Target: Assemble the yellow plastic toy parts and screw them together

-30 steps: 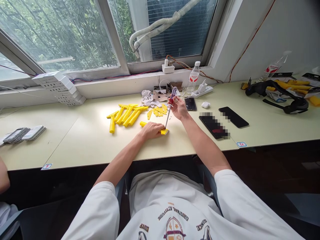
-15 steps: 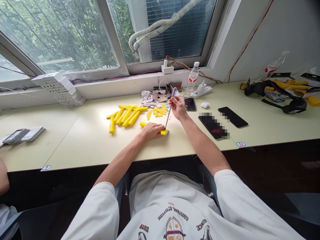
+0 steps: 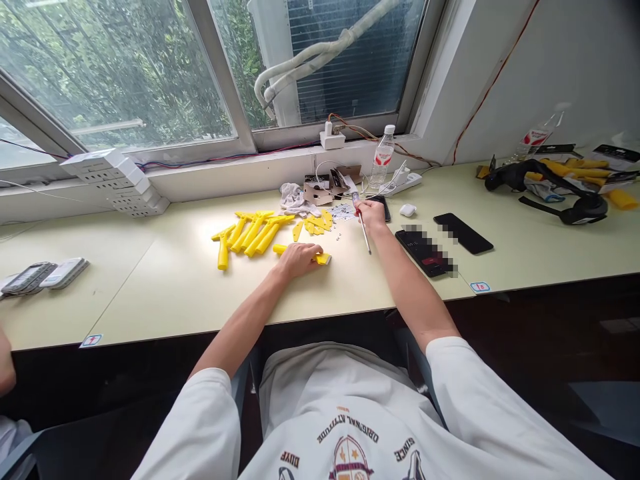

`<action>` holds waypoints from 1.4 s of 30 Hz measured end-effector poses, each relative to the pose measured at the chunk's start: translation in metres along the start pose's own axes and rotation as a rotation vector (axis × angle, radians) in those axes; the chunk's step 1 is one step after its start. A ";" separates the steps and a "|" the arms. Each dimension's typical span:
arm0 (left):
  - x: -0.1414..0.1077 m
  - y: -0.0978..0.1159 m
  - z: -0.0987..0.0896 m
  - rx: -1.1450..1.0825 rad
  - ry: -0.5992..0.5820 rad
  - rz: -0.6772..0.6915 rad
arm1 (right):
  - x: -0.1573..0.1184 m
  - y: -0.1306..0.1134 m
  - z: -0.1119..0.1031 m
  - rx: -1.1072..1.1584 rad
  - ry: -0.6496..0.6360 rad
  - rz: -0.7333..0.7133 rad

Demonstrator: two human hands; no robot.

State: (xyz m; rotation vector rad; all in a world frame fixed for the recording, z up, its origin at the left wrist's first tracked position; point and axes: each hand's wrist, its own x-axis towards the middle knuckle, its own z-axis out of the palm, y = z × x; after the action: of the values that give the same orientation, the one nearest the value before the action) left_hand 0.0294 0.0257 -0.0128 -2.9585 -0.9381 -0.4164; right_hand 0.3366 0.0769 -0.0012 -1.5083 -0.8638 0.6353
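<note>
My left hand point(image 3: 299, 259) is closed around a yellow scraper point(image 3: 323, 259) lying on the table; its metal-edged head sticks out to the right and its handle end to the left. In my right hand point(image 3: 371, 215) is a screwdriver point(image 3: 367, 239), its shaft slanting down toward me, apart from the scraper. Small screws point(image 3: 343, 212) lie scattered on a pale patch left of my right hand. Flat yellow plates point(image 3: 314, 225) are spread behind my left hand. Several yellow scraper handles point(image 3: 255, 233) lie in a row to the left.
Behind the screws are an opened small box point(image 3: 317, 190), a white cloth point(image 3: 293, 199) and a water bottle point(image 3: 383, 160). Phones point(image 3: 463, 233) and a white earphone case point(image 3: 408, 210) lie to the right. A black headset point(image 3: 560, 193) sits far right. Another person's arm point(image 3: 6, 363) shows at left.
My right hand has moved right and slightly down, lifting the screwdriver tip off the scraper head and swinging it rightward. My left hand still holds the scraper in nearly the same place.
</note>
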 end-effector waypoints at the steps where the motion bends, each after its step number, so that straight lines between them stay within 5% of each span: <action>1: 0.000 0.000 -0.001 0.005 0.001 -0.026 | 0.001 0.003 -0.004 -0.081 -0.013 -0.018; 6: -0.001 0.002 -0.005 0.006 0.021 -0.118 | -0.005 0.009 -0.012 -0.684 -0.044 -0.151; 11: 0.000 0.003 -0.004 -0.014 0.057 -0.124 | -0.011 0.004 -0.012 -0.897 -0.092 -0.185; 15: 0.000 0.001 -0.003 -0.011 0.074 -0.116 | -0.013 -0.003 -0.013 -0.923 -0.126 -0.300; 21: -0.007 -0.004 -0.012 -0.037 0.146 -0.054 | -0.022 -0.009 -0.005 -0.817 -0.526 -0.430; 25: -0.010 -0.005 -0.019 -0.127 0.275 -0.069 | -0.028 -0.007 0.001 -0.757 -0.659 -0.444; 42: -0.006 -0.011 -0.024 -0.117 0.076 -0.130 | -0.027 0.005 0.008 -0.699 -0.631 -0.407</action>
State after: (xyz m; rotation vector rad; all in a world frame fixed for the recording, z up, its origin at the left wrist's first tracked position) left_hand 0.0124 0.0296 0.0076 -2.9684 -1.1397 -0.6024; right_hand 0.3156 0.0598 -0.0098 -1.6718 -1.9765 0.5273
